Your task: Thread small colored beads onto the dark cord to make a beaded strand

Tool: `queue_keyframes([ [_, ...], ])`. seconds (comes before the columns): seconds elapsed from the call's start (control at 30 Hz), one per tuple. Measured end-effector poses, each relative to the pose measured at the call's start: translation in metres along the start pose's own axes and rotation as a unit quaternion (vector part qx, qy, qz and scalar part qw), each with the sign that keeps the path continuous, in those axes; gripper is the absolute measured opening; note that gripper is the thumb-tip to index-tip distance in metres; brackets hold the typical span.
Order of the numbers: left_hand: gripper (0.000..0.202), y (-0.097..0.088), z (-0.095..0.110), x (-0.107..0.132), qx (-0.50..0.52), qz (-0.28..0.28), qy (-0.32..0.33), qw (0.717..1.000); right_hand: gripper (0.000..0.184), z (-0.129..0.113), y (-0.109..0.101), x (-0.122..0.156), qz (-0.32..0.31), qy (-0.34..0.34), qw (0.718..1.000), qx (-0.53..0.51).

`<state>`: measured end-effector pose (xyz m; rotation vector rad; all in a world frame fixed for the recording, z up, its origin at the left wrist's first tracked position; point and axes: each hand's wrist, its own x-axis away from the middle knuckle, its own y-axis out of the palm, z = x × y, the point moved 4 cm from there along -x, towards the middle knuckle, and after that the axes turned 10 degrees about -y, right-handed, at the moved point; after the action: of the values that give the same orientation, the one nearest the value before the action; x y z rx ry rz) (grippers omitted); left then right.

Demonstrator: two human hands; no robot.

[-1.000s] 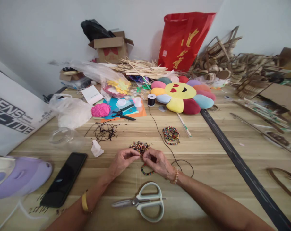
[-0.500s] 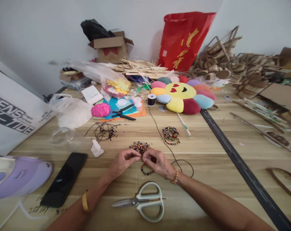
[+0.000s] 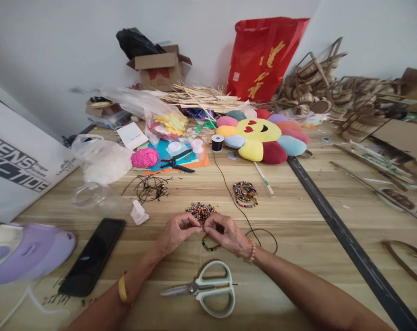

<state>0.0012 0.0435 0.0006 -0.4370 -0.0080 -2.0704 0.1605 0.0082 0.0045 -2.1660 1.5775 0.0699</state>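
Observation:
My left hand (image 3: 176, 233) is closed in a pinch, thumb against fingertips; what sits between them is too small to make out. Facing it, almost tip to tip, my right hand (image 3: 226, 234) pinches a beaded string (image 3: 211, 248), whose short curve of coloured beads shows below the fingers. Just beyond both hands lies a heap of loose coloured beads (image 3: 200, 210). A black cord (image 3: 225, 181) runs from a spool (image 3: 217, 143) down past my right wrist and loops there. Scissors with pale handles (image 3: 233, 294) lie on the table nearer to me.
Coiled bead strands (image 3: 245, 194) lie beyond my right hand. To the left are a phone (image 3: 93, 257), a crumpled tissue (image 3: 138, 212), black cord scraps (image 3: 151, 187) and pliers (image 3: 176, 162). A flower cushion (image 3: 261, 135) sits farther back. A black strip (image 3: 335, 220) crosses the table at right.

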Motion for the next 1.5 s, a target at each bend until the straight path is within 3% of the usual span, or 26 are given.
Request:
queue_keyframes([
  [0.47, 0.017, -0.001, 0.016, 0.005, -0.034, 0.006, 0.015, 0.999, 0.012, -0.006, -0.001, 0.0, 0.007, -0.005, 1.0, -0.009],
  [0.77, 0.017, 0.005, 0.018, 0.008, -0.05, 0.015, 0.035, 0.998, 0.017, -0.012, -0.002, -0.003, 0.001, -0.086, 0.996, 0.016],
  [1.0, 0.016, 0.002, 0.018, 0.007, -0.07, 0.066, 0.048, 0.994, 0.016, -0.002, 0.0, -0.001, 0.006, 0.018, 0.998, -0.059],
  [1.2, 0.014, 0.002, 0.019, 0.01, -0.123, 0.107, 0.108, 0.981, 0.017, 0.0, -0.001, -0.003, 0.021, 0.025, 0.998, -0.046],
  [1.33, 0.01, -0.001, 0.02, 0.009, -0.175, 0.153, 0.179, 0.956, 0.018, 0.002, -0.003, -0.003, 0.04, 0.03, 0.998, -0.04],
  [1.5, 0.01, 0.001, 0.021, 0.007, -0.246, 0.141, 0.239, 0.929, 0.015, 0.005, -0.004, -0.003, 0.061, 0.046, 0.997, -0.026],
])
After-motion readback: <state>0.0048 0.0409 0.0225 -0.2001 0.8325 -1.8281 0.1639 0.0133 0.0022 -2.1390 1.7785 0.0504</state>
